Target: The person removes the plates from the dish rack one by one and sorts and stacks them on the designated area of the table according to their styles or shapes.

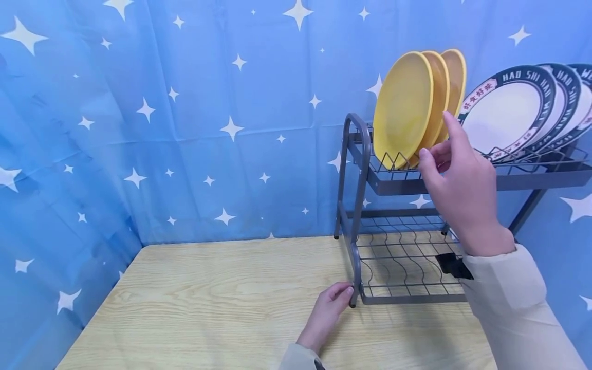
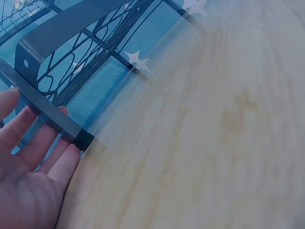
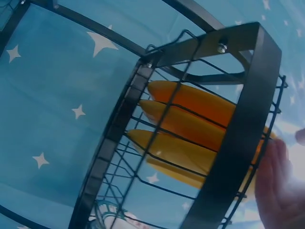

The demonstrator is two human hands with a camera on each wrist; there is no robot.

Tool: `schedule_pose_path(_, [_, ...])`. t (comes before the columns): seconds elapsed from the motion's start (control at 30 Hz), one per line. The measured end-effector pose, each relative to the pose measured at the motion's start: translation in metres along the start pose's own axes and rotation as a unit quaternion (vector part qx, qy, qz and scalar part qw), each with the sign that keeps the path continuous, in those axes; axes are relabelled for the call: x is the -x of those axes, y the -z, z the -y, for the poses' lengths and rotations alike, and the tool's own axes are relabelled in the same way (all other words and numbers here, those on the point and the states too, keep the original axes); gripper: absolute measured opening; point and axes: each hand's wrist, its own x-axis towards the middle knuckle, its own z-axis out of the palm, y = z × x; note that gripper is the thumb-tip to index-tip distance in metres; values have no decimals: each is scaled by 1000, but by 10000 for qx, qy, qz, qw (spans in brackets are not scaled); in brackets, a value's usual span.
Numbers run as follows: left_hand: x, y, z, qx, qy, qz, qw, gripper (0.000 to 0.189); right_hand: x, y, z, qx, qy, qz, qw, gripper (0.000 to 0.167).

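Note:
In the head view, three yellow plates (image 1: 402,110) stand on edge in the upper tier of a dark grey two-tier dish rack (image 1: 435,186). My right hand (image 1: 462,180) is just in front of them, its index finger extended upward and its thumb apart from it. Nothing shows between thumb and index finger; whether a fingertip touches a plate, I cannot tell. From below, the right wrist view shows the plates' lower edges through the wires. Down at the tabletop, my left hand (image 1: 327,312) holds the rack's front left leg near its black foot (image 2: 83,140), fingers curled round it.
White plates with dark green lettered rims (image 1: 504,115) lean in the upper tier's right part. Beneath, the wire lower shelf (image 1: 402,262) spans between the legs. The rack stands on a light wooden table (image 1: 199,308) before a blue star-patterned curtain (image 1: 194,128).

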Motion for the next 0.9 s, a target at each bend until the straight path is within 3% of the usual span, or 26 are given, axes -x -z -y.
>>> schedule_pose_path(0.4, [0,-1,1,91,72,-26,9999,26,-27,-7,10,652,203,488,9965,50])
schedule_pose_path(0.57, [1,-2,0,101,84,-31,9999,25,-36,-10,15,662,-238,887,9936,53])
schedule_pose_path(0.9, [1,-1,0,26,135,16,9999,27,-46,-11,18,761,-1132,1558,9783,54])
